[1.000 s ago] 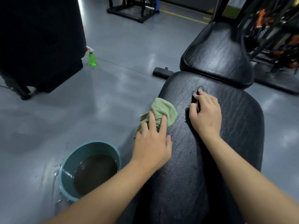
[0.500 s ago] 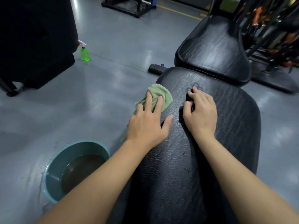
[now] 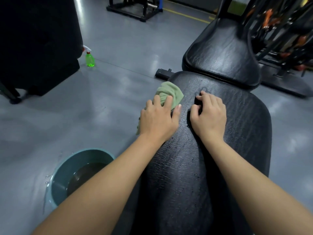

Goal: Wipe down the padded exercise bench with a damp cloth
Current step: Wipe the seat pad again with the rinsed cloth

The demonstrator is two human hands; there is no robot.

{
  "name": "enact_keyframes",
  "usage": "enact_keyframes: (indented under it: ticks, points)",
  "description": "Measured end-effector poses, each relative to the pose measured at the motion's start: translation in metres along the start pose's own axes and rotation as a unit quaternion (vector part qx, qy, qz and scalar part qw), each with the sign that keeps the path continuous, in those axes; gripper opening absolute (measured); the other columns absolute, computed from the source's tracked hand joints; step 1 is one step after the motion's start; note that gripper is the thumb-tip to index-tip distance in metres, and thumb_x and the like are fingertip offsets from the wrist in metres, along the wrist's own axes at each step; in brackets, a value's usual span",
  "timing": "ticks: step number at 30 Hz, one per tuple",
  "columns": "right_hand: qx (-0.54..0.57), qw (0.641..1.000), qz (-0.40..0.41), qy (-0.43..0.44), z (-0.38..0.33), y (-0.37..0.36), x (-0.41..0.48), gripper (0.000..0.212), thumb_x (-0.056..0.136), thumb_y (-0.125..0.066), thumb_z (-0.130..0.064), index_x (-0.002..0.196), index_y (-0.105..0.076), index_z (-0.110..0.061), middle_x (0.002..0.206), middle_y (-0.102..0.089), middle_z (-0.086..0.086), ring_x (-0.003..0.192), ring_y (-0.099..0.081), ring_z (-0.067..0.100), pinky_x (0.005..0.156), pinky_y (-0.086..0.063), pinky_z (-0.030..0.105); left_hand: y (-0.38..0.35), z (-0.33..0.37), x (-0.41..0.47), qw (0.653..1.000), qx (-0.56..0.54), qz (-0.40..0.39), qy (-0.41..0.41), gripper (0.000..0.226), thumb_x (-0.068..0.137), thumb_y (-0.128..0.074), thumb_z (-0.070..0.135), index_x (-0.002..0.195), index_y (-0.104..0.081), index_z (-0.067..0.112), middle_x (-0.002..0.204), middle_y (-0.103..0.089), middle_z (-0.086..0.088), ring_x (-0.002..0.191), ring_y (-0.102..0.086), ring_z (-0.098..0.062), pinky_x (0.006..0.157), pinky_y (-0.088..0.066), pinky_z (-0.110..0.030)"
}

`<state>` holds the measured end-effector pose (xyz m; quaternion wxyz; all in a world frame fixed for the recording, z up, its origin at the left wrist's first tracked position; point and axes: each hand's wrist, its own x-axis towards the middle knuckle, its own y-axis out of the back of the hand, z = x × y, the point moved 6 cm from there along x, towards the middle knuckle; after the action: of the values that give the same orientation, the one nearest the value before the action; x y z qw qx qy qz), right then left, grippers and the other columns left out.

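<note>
Bench [image 3: 245, 133] needs long, overlapping strokes: left hand [image 3: 159, 119] presses flat on the cloth [image 3: 169, 92] (keep pressure even); right hand [image 3: 210, 117], curled and empty, braces.

No text, label, brand or number can be read anywhere in view. The green spray bottle [image 3: 89, 59] on the floor is too small and blurred for any label to be made out. The only marking is a yellow painted line [image 3: 186, 15] on the far floor, and it carries no characters.
</note>
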<state>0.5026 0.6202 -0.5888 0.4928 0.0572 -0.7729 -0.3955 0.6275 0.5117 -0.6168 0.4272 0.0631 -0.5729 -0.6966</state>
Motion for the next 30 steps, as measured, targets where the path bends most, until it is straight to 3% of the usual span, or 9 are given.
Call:
enact_keyframes:
  ticks: [5,11,17,22,25,30]
  points:
    - [0.013,0.998,-0.049,0.021,-0.001,0.0,-0.004,0.037,0.088,-0.053,-0.032,0.115,-0.067,-0.011,0.131,-0.064,0.004,0.121,-0.053,0.026,0.101,-0.038,0.038,0.005,-0.008,-0.036,0.998,0.018,-0.063,-0.013,0.07,0.097,-0.026,0.069,0.15,-0.036,0.024,0.131,-0.046,-0.017,0.101,-0.049,-0.037,0.079,-0.046,-0.046]
    - [0.016,0.995,-0.088,0.039,-0.002,0.001,-0.014,0.046,0.091,-0.049,-0.037,0.128,-0.064,-0.014,0.143,-0.057,0.005,0.13,-0.046,0.026,0.109,-0.034,0.039,0.009,-0.008,-0.074,0.995,0.032,-0.094,-0.029,0.075,0.101,-0.021,0.064,0.161,-0.014,0.019,0.16,-0.019,-0.031,0.128,-0.039,-0.045,0.096,-0.044,-0.053]
    - [0.018,0.994,-0.093,0.049,-0.005,0.003,-0.021,0.049,0.091,-0.048,-0.037,0.131,-0.063,-0.013,0.147,-0.054,0.006,0.134,-0.046,0.027,0.113,-0.033,0.041,0.004,0.0,-0.092,0.994,0.075,-0.071,-0.018,0.071,0.1,-0.025,0.056,0.159,-0.029,0.017,0.156,-0.026,-0.037,0.118,-0.047,-0.047,0.086,-0.046,-0.055]
    - [0.007,0.992,-0.102,0.078,-0.009,0.003,-0.025,0.05,0.091,-0.051,-0.035,0.134,-0.061,-0.013,0.15,-0.051,0.009,0.137,-0.045,0.03,0.115,-0.032,0.043,0.001,-0.004,-0.063,0.995,0.046,-0.085,-0.001,0.075,0.099,-0.014,0.061,0.162,-0.019,0.021,0.158,-0.025,-0.031,0.114,-0.047,-0.043,0.086,-0.046,-0.051]
    - [-0.007,0.992,-0.098,0.081,-0.011,0.002,-0.028,0.05,0.092,-0.049,-0.034,0.135,-0.06,-0.012,0.151,-0.05,0.01,0.138,-0.045,0.031,0.116,-0.033,0.045,-0.001,-0.008,-0.039,0.997,0.035,-0.069,0.008,0.077,0.098,-0.013,0.063,0.16,-0.022,0.02,0.149,-0.037,-0.024,0.108,-0.051,-0.041,0.081,-0.048,-0.048]
    - [0.006,0.992,-0.091,0.09,-0.011,0.002,-0.03,0.051,0.089,-0.053,-0.035,0.134,-0.061,-0.012,0.15,-0.051,0.01,0.138,-0.046,0.031,0.116,-0.035,0.047,-0.004,-0.006,-0.001,0.998,-0.007,-0.059,0.022,0.071,0.102,-0.024,0.061,0.16,-0.025,0.019,0.135,-0.048,-0.017,0.106,-0.052,-0.04,0.079,-0.048,-0.047]
